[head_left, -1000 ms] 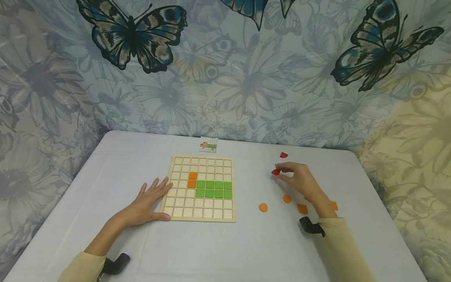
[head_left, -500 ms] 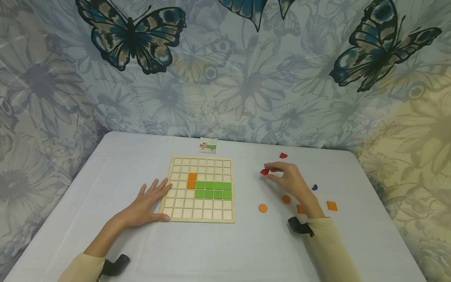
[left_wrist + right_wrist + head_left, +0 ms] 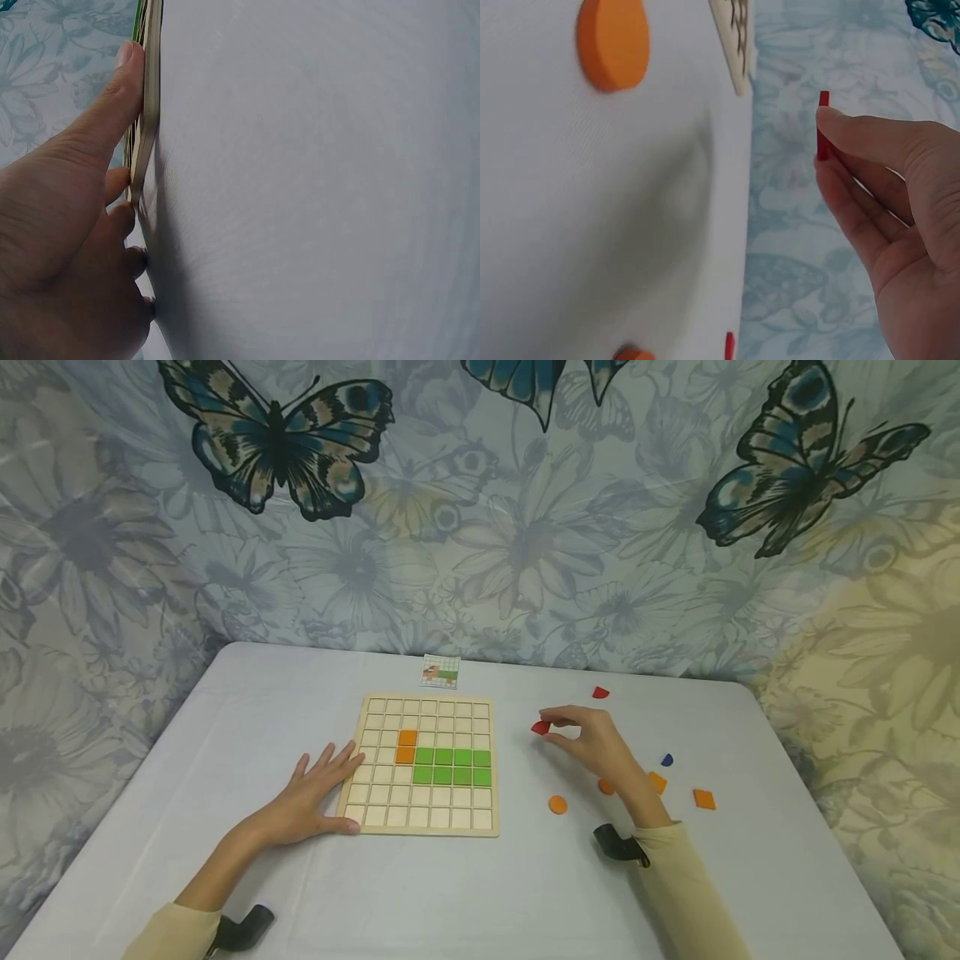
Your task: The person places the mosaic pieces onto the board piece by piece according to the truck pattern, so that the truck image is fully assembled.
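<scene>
My right hand (image 3: 588, 739) pinches a small red quarter-circle tile (image 3: 540, 727) between thumb and fingertips, to the right of the wooden grid board (image 3: 442, 818). In the right wrist view the red tile (image 3: 823, 135) shows edge-on, held up off the tablecloth. My left hand (image 3: 303, 802) lies with spread, straight fingers at the board's left edge, thumb by the near corner. The left wrist view has the thumb (image 3: 112, 105) along the board's rim (image 3: 152, 75). Two stacked orange squares (image 3: 407, 746) and a two-row block of green squares (image 3: 453, 767) sit in the grid.
Loose pieces lie right of the board: an orange disc (image 3: 557, 805), another disc (image 3: 606, 786) partly behind the wrist, orange squares (image 3: 704, 799), a blue piece (image 3: 667, 760) and a second red piece (image 3: 601, 692). A pattern card (image 3: 440, 672) lies behind the board.
My right hand has moved left toward the board, carrying the red tile. Its arm has uncovered the blue piece and more of the orange squares. The left hand stays at the board.
</scene>
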### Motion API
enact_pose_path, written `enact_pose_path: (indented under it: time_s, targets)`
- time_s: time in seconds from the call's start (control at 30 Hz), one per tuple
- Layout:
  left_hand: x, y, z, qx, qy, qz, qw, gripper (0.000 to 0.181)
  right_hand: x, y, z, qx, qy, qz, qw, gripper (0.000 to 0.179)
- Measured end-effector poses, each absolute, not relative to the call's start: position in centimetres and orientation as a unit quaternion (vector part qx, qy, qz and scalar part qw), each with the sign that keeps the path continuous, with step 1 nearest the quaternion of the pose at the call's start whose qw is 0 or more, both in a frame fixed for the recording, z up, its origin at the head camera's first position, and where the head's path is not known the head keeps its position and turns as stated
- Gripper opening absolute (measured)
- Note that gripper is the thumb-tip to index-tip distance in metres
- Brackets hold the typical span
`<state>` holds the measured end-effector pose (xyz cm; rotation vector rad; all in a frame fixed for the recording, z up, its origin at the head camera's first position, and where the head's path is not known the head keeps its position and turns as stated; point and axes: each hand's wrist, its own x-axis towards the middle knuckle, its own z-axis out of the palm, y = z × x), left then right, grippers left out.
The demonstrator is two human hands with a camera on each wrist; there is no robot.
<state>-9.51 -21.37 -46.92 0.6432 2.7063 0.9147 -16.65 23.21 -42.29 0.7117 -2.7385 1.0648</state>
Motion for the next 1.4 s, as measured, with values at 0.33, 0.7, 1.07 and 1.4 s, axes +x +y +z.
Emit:
enact_pose_path:
  time_s: [0.33, 0.7, 1.07, 1.4]
  targets:
    - [-9.4, -21.3, -46.7, 0.216, 0.917, 0.317, 0.109, 0.104, -16.8, 21.0, -42.0, 0.254, -0.896, 0.36, 0.061, 0.034]
    - [-9.4, -21.4, -46.6, 0.221, 0.915, 0.32, 0.11, 0.103, -17.2, 18.5, -42.6, 0.273, -0.883, 0.377, 0.05, 0.034]
    - [-9.5, -21.3, -46.6, 0.219, 0.916, 0.317, 0.111, 0.104, -17.4, 15.7, -42.4, 0.287, -0.886, 0.363, 0.016, 0.033]
    - [-9.6, -21.3, -46.6, 0.214, 0.919, 0.312, 0.114, 0.105, -18.4, 12.6, -43.0, 0.322, -0.872, 0.367, -0.013, 0.032]
